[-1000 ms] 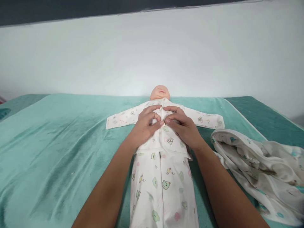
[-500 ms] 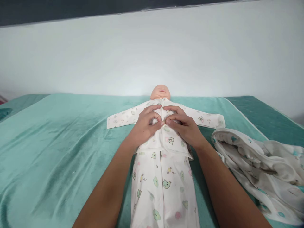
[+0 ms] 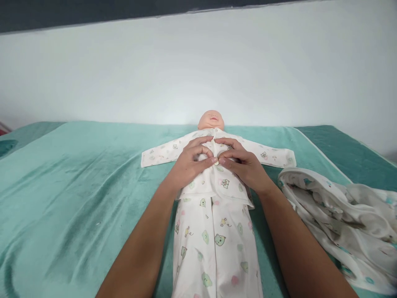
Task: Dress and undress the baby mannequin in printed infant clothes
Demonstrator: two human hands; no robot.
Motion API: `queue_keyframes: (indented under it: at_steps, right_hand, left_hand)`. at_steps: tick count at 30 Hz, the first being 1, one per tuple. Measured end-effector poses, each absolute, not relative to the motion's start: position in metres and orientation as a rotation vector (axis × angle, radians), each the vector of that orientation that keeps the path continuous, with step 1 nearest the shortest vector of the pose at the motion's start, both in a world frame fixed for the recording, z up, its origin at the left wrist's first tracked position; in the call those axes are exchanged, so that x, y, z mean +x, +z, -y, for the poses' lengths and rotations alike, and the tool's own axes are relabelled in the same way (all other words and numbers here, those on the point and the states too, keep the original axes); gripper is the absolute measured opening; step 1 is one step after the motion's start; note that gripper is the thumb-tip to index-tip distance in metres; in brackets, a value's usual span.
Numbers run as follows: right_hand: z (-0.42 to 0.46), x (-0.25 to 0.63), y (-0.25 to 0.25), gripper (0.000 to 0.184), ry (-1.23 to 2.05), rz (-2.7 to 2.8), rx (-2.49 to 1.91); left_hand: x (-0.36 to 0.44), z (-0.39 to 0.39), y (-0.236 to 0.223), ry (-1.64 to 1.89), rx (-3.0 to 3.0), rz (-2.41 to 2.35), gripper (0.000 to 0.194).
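Observation:
A baby doll (image 3: 211,119) lies on its back in a white printed baby shirt (image 3: 225,188) and matching pants (image 3: 214,248). Both of my hands meet at the shirt's front opening, over the doll's belly. My left hand (image 3: 195,161) pinches the front edge beside a small pale button (image 3: 216,162), its thumb touching it. From the other side my right hand (image 3: 240,161) grips the cloth at the same button with thumb and index finger. Fingers of each hand rest higher on the placket. The sleeves stretch out to both sides.
A crumpled white printed cloth (image 3: 335,223) lies at the right, near my right forearm. The doll rests on a light green blanket (image 3: 77,186) with folds at the left, over a darker green cover (image 3: 353,153). A white wall (image 3: 186,70) rises behind.
My fingers stay at the same button, which shows more clearly between the thumbs now. The whole view has shifted slightly; the doll and the crumpled cloth lie as before.

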State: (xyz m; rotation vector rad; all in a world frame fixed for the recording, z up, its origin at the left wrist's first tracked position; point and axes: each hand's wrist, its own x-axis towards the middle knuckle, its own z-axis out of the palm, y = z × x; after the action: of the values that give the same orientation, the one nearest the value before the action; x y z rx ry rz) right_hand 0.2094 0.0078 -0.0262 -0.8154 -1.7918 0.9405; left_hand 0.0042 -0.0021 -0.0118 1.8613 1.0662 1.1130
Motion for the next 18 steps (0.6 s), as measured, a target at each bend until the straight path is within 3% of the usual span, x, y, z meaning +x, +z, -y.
queue_keyframes:
  at_steps: [18]
  right_hand:
    - [-0.0073, 0.2113, -0.0253, 0.009, 0.993, 1.772, -0.774]
  left_hand:
    - [0.0053, 0.0022, -0.0118, 1.098, 1.904, -1.067, 0.015]
